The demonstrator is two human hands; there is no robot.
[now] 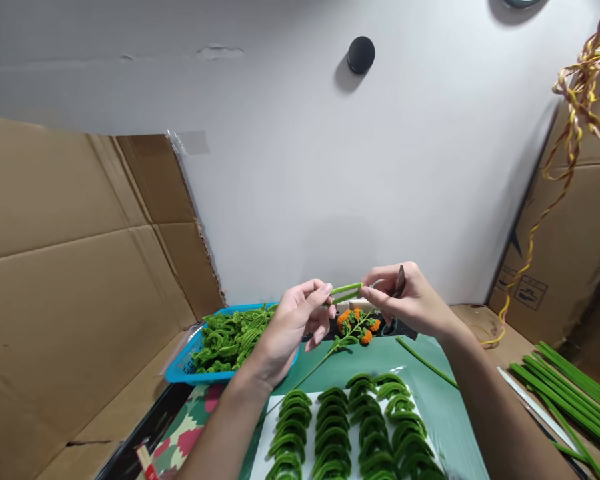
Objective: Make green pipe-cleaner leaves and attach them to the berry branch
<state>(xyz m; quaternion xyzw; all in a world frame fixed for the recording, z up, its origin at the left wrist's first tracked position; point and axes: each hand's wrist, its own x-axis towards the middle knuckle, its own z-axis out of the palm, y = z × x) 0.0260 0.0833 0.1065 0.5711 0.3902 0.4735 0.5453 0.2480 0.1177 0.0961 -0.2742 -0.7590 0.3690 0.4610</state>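
Observation:
My left hand (307, 313) pinches one end of a folded green fuzzy stem (347, 289) between thumb and index finger. The stem's other end is between the fingertips of my right hand (397, 293), which also holds a small dark tool (401, 280), partly hidden by the fingers. Below the hands, rows of curved green fuzzy pieces (333, 427) lie on a white sheet (266, 437). An orange and green flower sprig (353, 327) lies behind them on the green mat (440, 400).
A blue basket (180, 370) full of green fuzzy pieces stands at left. Long green stems (570, 400) and a white blade-like item (535, 407) lie at right. Cardboard walls (80, 300) flank both sides. A twisted yellow cord (530, 240) hangs at right.

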